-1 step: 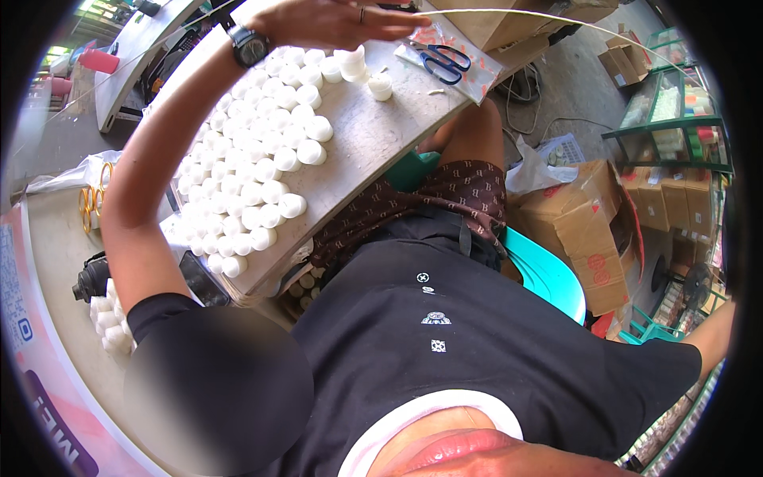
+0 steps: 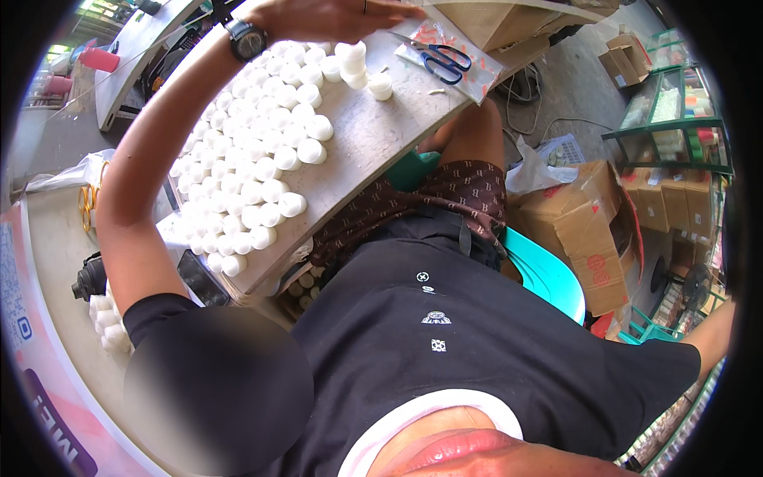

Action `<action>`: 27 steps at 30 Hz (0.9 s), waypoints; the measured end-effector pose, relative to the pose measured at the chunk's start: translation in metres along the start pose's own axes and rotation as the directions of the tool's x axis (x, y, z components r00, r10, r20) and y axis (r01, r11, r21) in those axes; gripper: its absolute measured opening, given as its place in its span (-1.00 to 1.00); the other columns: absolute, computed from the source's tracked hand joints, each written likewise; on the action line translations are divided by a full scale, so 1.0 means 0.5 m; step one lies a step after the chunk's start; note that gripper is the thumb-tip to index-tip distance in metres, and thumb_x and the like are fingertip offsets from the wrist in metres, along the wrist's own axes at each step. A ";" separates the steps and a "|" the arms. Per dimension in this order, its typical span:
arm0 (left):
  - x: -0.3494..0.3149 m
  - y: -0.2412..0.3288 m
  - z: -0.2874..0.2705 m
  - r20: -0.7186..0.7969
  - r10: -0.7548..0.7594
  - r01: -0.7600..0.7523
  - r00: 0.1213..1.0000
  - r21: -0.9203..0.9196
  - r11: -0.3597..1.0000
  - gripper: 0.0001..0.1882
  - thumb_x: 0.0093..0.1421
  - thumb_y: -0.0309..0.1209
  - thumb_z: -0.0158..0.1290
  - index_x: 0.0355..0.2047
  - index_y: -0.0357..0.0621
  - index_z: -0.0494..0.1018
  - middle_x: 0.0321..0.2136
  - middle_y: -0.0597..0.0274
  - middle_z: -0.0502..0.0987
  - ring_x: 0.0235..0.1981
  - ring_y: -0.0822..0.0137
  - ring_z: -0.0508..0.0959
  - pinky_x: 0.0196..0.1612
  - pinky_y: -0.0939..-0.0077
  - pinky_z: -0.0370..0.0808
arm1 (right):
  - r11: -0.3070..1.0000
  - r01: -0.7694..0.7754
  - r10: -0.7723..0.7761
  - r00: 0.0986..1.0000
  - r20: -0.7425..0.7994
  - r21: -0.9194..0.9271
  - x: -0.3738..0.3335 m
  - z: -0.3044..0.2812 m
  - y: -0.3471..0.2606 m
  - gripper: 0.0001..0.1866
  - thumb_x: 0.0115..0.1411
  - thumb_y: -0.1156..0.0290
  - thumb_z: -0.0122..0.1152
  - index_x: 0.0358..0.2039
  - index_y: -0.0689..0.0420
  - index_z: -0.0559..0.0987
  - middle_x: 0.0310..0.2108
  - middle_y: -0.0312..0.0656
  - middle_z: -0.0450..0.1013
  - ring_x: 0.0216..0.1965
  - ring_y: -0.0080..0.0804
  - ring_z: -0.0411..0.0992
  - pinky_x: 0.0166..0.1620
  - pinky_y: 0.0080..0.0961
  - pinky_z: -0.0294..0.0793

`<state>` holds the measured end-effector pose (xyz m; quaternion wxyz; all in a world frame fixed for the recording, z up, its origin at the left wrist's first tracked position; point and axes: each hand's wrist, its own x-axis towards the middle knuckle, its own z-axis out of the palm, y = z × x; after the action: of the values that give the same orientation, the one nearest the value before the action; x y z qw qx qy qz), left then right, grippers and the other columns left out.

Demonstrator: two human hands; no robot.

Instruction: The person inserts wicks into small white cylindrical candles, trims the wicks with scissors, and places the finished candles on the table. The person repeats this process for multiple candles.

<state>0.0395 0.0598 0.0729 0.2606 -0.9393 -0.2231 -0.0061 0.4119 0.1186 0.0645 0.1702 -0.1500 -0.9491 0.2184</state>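
Note:
My left hand [image 2: 338, 20], at the end of the arm with the dark wristwatch [image 2: 248, 41], reaches across the top of the head view. Its fingers are straight and pressed together, the tips blurred. A thin white cord [image 2: 548, 8] runs from near the fingertips to the right along the upper edge. Below the hand stand many white, round-topped cylinders [image 2: 262, 167] in close rows on a pale table [image 2: 358, 151]. A short stack of white pieces [image 2: 352, 67] and a single white piece [image 2: 381, 86] stand nearest the hand. My right forearm [image 2: 711, 334] leaves at the right edge, its hand hidden.
Dark-handled scissors [image 2: 445, 63] lie on a clear plastic bag [image 2: 477, 79] with orange-red marks at the table corner. A turquoise plastic chair [image 2: 556, 278] and an opened cardboard box [image 2: 576, 230] are at the right. Green-framed shelves [image 2: 668, 131] stand beyond. More white cylinders [image 2: 110, 322] sit at the left.
My left hand has shifted slightly up, uncovering more of the white stack. The cord now lies higher, along the upper edge, and looks blurred.

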 end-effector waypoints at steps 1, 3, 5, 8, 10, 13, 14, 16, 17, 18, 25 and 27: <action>0.003 -0.004 -0.005 -0.046 -0.021 0.013 0.999 -0.169 0.986 -0.74 0.24 -0.43 0.04 -0.07 -0.23 0.45 -0.02 0.07 0.49 0.24 0.14 0.38 0.39 0.26 0.26 | 1.000 -0.007 0.007 1.000 0.025 -0.030 -0.010 -0.023 0.013 -0.57 0.19 0.27 0.27 0.05 0.12 0.49 -0.03 -0.22 0.46 -0.19 -0.39 0.41 -0.08 -0.47 0.36; 0.001 -0.009 -0.025 -0.027 -0.144 0.135 0.989 -0.214 0.967 -0.88 0.26 -0.44 0.05 -0.25 -0.22 0.43 -0.17 0.10 0.47 0.03 0.15 0.45 0.21 0.26 0.36 | 0.993 -0.025 0.034 0.996 0.080 -0.115 -0.032 -0.089 0.048 -0.54 0.19 0.26 0.27 0.08 0.11 0.48 0.00 -0.23 0.45 -0.17 -0.41 0.40 -0.06 -0.49 0.36; 0.001 -0.002 -0.044 -0.052 -0.334 0.303 0.941 -0.311 0.901 -0.89 0.28 -0.43 0.05 -0.32 -0.23 0.40 -0.29 0.10 0.43 -0.15 0.13 0.47 -0.01 0.28 0.41 | 0.975 -0.063 0.093 0.986 0.136 -0.214 -0.061 -0.187 0.090 -0.52 0.19 0.25 0.26 0.11 0.10 0.47 0.03 -0.24 0.44 -0.15 -0.42 0.40 -0.05 -0.50 0.35; 0.008 0.017 -0.059 -0.066 -0.576 0.497 0.815 -0.433 0.752 -0.82 0.30 -0.42 0.04 -0.41 -0.24 0.36 -0.46 0.10 0.36 -0.38 0.08 0.46 -0.29 0.28 0.43 | 0.902 -0.184 0.275 0.942 0.191 -0.390 -0.097 -0.382 0.153 -0.48 0.19 0.24 0.26 0.15 0.09 0.45 0.07 -0.25 0.43 -0.12 -0.45 0.39 -0.02 -0.51 0.34; 0.019 0.022 -0.056 -0.083 -0.689 0.579 0.720 -0.476 0.662 -0.78 0.33 -0.41 0.02 -0.44 -0.25 0.34 -0.53 0.08 0.30 -0.48 0.03 0.42 -0.38 0.23 0.36 | 0.824 -0.295 0.428 0.883 0.192 -0.484 -0.107 -0.488 0.187 -0.46 0.20 0.23 0.26 0.18 0.08 0.44 0.10 -0.26 0.42 -0.10 -0.46 0.38 -0.01 -0.52 0.34; 0.043 0.031 -0.044 -0.126 -0.774 0.595 0.620 -0.567 0.569 -0.71 0.39 -0.33 -0.01 -0.41 -0.29 0.36 -0.57 0.06 0.28 -0.55 0.17 0.32 -0.42 0.26 0.31 | 0.710 -0.403 0.591 0.786 0.178 -0.577 -0.086 -0.570 0.191 -0.42 0.20 0.22 0.26 0.22 0.07 0.42 0.14 -0.27 0.41 -0.08 -0.48 0.37 0.02 -0.54 0.33; 0.049 0.032 -0.044 -0.115 -0.806 0.600 0.581 -0.609 0.519 -0.71 0.40 -0.31 -0.01 -0.40 -0.30 0.36 -0.57 0.06 0.28 -0.55 0.20 0.30 -0.42 0.27 0.31 | 0.703 -0.405 0.604 0.774 0.189 -0.585 -0.070 -0.568 0.180 -0.41 0.20 0.21 0.26 0.24 0.07 0.41 0.16 -0.27 0.40 -0.07 -0.49 0.37 0.03 -0.54 0.32; 0.055 0.031 -0.053 -0.074 -0.839 0.616 0.539 -0.645 0.452 -0.69 0.42 -0.28 -0.04 -0.33 -0.33 0.40 -0.56 0.07 0.34 -0.52 0.32 0.31 -0.39 0.37 0.34 | 0.799 -0.315 0.506 0.812 0.289 -0.512 -0.027 -0.523 0.141 -0.38 0.20 0.21 0.25 0.27 0.06 0.40 0.19 -0.28 0.39 -0.05 -0.51 0.36 0.04 -0.55 0.32; 0.060 0.029 -0.060 -0.048 -0.862 0.620 0.505 -0.674 0.401 -0.70 0.42 -0.28 -0.05 -0.32 -0.33 0.41 -0.56 0.09 0.37 -0.51 0.33 0.32 -0.38 0.39 0.35 | 0.889 -0.221 0.382 0.841 0.384 -0.401 -0.002 -0.489 0.112 -0.40 0.21 0.20 0.25 0.25 0.07 0.41 0.15 -0.27 0.42 -0.08 -0.51 0.37 0.01 -0.56 0.33; 0.065 0.027 -0.068 -0.022 -0.881 0.621 0.472 -0.702 0.350 -0.69 0.43 -0.28 -0.05 -0.30 -0.33 0.42 -0.56 0.10 0.39 -0.50 0.35 0.34 -0.37 0.42 0.36 | 0.960 -0.153 0.240 0.879 0.411 -0.233 0.014 -0.443 0.081 -0.41 0.21 0.19 0.25 0.23 0.07 0.43 0.12 -0.26 0.44 -0.12 -0.52 0.38 -0.03 -0.56 0.35; 0.127 -0.011 -0.138 -0.093 -0.958 0.327 0.270 -0.927 0.183 -0.60 0.45 -0.14 -0.11 -0.29 -0.25 0.48 -0.59 0.39 0.40 -0.50 0.56 0.39 -0.36 0.58 0.41 | 0.969 0.241 -0.244 0.968 0.052 0.058 0.167 -0.138 -0.082 -0.45 0.23 0.18 0.32 0.10 0.26 0.45 -0.13 -0.09 0.54 -0.22 -0.43 0.52 -0.12 -0.51 0.52; 0.128 -0.031 -0.172 0.039 -0.944 0.451 0.329 -0.884 0.121 -0.58 0.45 -0.09 -0.11 -0.43 -0.15 0.42 -0.63 0.49 0.29 -0.57 0.61 0.27 -0.45 0.64 0.28 | 0.936 0.168 -0.151 0.986 -0.076 0.310 0.201 -0.064 -0.100 -0.37 0.26 0.05 0.28 0.11 0.32 0.41 -0.14 -0.05 0.53 -0.15 -0.41 0.52 -0.08 -0.48 0.52</action>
<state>0.0994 0.0557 0.1628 -0.1638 -0.6479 -0.5505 -0.5003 0.3239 0.1236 0.1408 0.2330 -0.0489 -0.9065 0.3487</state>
